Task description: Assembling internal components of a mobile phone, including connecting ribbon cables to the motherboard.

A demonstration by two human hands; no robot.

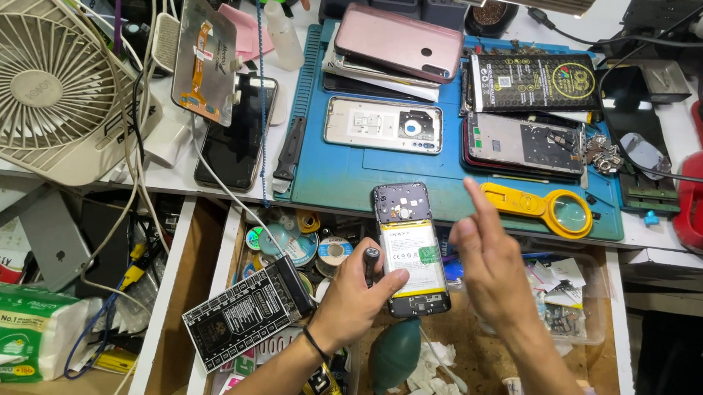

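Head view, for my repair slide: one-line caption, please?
Left hand holds an opened phone over a cluttered drawer; right hand hovers empty beside it.

We count two hands: left hand (354,298) and right hand (488,265). We see one opened phone (410,249), one yellow magnifier (555,210), one fan (49,77), one blue mat (369,170) and one green blower bulb (394,354).

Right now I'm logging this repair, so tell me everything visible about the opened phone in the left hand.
The opened black smartphone with its back cover off shows a white-labelled battery edged in yellow and a dark camera section at its far end. It is held over the open wooden drawer, gripped by the left hand, which also holds a dark tool. The right hand hovers beside it, fingers spread.
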